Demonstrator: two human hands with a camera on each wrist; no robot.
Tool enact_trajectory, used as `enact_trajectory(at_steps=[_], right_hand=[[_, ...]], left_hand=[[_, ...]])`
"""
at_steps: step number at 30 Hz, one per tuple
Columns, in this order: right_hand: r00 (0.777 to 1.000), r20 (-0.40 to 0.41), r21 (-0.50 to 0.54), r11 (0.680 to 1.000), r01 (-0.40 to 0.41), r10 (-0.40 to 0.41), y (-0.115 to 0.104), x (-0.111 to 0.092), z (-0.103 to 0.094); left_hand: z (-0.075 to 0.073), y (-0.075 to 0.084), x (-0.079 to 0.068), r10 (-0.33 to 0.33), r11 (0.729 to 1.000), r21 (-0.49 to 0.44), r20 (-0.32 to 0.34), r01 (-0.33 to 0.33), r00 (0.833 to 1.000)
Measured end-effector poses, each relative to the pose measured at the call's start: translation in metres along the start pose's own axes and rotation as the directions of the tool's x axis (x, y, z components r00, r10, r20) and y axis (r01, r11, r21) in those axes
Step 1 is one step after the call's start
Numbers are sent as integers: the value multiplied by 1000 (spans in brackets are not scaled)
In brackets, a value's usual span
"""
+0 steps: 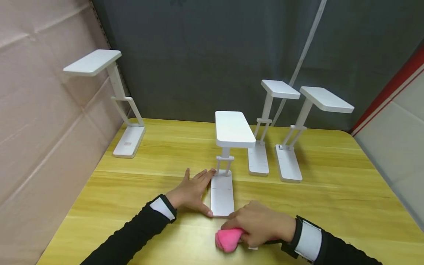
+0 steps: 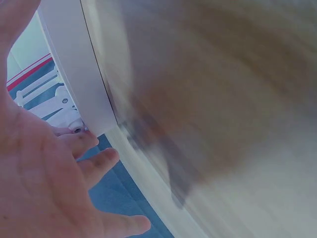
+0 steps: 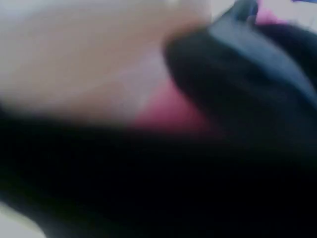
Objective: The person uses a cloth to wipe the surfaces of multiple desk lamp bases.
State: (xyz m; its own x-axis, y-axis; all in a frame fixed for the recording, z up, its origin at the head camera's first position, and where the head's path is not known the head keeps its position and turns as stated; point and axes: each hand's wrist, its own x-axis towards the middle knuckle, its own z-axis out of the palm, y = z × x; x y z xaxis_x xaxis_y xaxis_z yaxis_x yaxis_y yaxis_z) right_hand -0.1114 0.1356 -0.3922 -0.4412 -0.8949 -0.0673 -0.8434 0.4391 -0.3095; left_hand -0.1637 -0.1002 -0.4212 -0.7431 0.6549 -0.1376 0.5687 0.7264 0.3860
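A white folding stand [image 1: 222, 193] with a flat tilted top plate stands at the middle of the table. My left hand [image 1: 193, 191] lies along the left side of its base, fingers spread and straight. Its thumb is at the base's front corner and its fingertips are near the hinge. In the left wrist view, the left hand [image 2: 49, 173] reaches along the white edge of the base. My right hand [image 1: 258, 223] grips a bunched pink cloth [image 1: 228, 239] just in front of the base. The right wrist view is blurred, with a pink patch [image 3: 173, 111] beside dark fabric.
Two similar white stands [image 1: 258, 158] [image 1: 289, 163] are close together at the back right. Another white stand [image 1: 129, 141] is at the far left, by the pink draped wall [image 1: 49, 129]. A dark grey curtain [image 1: 198, 66] hangs behind the wooden table [image 1: 159, 147].
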Motion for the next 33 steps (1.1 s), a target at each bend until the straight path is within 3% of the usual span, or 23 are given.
enact_trajectory(at_steps=[3, 6, 8, 10, 12, 19, 27, 30, 33], right_hand=[[1000, -17, 56, 998, -23, 24, 14, 2, -5], [977, -162, -69, 986, -153, 140, 32, 10, -11], [951, -244, -174, 956, -237, 192, 43, 16, -12], [932, -291, -261, 919, -295, 216, 51, 19, -11], [927, -300, -280, 909, -310, 224, 55, 20, -9], [952, -222, -126, 962, -241, 210, 42, 5, -3], [990, -120, -59, 994, -87, 80, 12, -15, 3], [999, -48, 31, 1000, 4, -2, 9, -17, 0], [999, -38, 78, 997, 16, -13, 14, -9, -7]], left_hand=[[0, 1, 0, -1, 1000, -4, 5, 1, 1000], [0, 3, 0, 8, 1000, -1, 5, -8, 1000], [0, 4, 0, 13, 1000, 3, 4, -13, 1000], [-1, 5, 0, 15, 1000, 4, 9, -15, 1000], [-1, 6, 0, 14, 1000, -1, 18, -14, 1000], [-3, 7, 1, 9, 1000, 29, 61, -11, 998], [-5, 6, -1, -18, 1000, 26, 75, 16, 997], [-5, 5, -2, -20, 1000, 17, 76, 19, 997], [-4, 3, -2, -12, 1000, 4, 70, 12, 998]])
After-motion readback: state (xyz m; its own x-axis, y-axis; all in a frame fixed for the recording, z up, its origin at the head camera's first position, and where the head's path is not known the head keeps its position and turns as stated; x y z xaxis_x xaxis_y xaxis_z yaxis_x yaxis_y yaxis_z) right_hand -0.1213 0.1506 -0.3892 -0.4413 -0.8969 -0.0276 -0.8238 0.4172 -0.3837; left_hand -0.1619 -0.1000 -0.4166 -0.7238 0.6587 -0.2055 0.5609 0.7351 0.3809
